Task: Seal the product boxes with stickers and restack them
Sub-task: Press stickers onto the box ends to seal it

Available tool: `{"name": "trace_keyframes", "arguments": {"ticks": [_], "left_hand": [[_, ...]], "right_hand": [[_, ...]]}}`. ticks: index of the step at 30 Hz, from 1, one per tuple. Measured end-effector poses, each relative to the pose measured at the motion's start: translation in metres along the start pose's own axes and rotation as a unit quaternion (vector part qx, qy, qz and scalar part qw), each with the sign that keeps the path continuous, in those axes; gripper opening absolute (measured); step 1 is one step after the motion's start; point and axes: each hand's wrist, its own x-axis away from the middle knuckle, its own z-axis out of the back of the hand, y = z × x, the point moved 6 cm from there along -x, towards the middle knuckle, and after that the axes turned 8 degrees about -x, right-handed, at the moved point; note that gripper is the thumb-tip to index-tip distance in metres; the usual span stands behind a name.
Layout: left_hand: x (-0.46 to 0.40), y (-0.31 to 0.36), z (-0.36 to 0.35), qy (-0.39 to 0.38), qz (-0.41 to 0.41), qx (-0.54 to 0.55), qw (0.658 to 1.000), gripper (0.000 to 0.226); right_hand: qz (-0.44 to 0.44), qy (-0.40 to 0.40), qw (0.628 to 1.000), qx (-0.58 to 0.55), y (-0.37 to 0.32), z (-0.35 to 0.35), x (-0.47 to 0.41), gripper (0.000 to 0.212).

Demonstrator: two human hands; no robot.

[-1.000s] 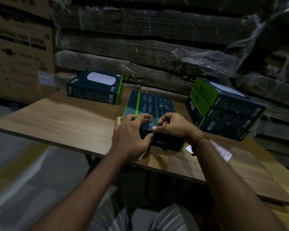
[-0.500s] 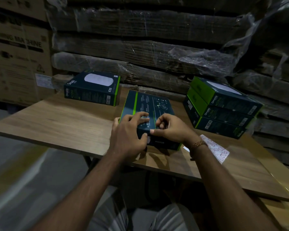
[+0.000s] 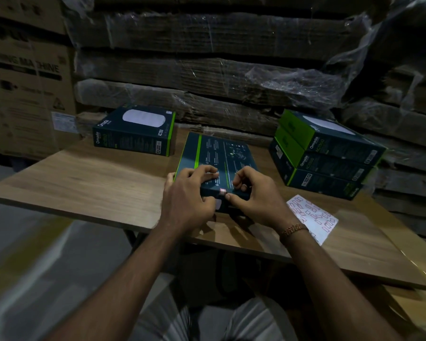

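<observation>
Gripping the near end of the middle box [image 3: 217, 158], the left hand [image 3: 190, 195] curls its fingers over the top face with the thumb on the near side wall. Right hand [image 3: 252, 193] is curled too, thumb tip pressing a small pale sticker [image 3: 222, 191] onto the box's near top edge, fingers bent on the top face. Both forearms reach in from below; a beaded bracelet [image 3: 293, 228] sits on the right wrist. Box is flat, dark teal card with a green stripe and small print, lying on the wooden table [image 3: 96, 183] near its front edge. Single box [image 3: 135, 131] with a white oval sits far left; stack of three boxes [image 3: 325, 156] far right. White sticker sheet [image 3: 312, 215] with red outlines lies just right of the wrist. Plastic-wrapped cardboard [image 3: 207, 77] behind.
</observation>
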Motion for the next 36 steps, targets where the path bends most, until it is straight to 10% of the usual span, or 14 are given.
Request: {"name": "trace_keyframes", "arguments": {"ticks": [36], "left_hand": [[0.001, 0.007, 0.002, -0.010, -0.033, 0.007, 0.999, 0.063]], "right_hand": [[-0.019, 0.074, 0.992, 0.097, -0.009, -0.019, -0.005, 0.037]]}}
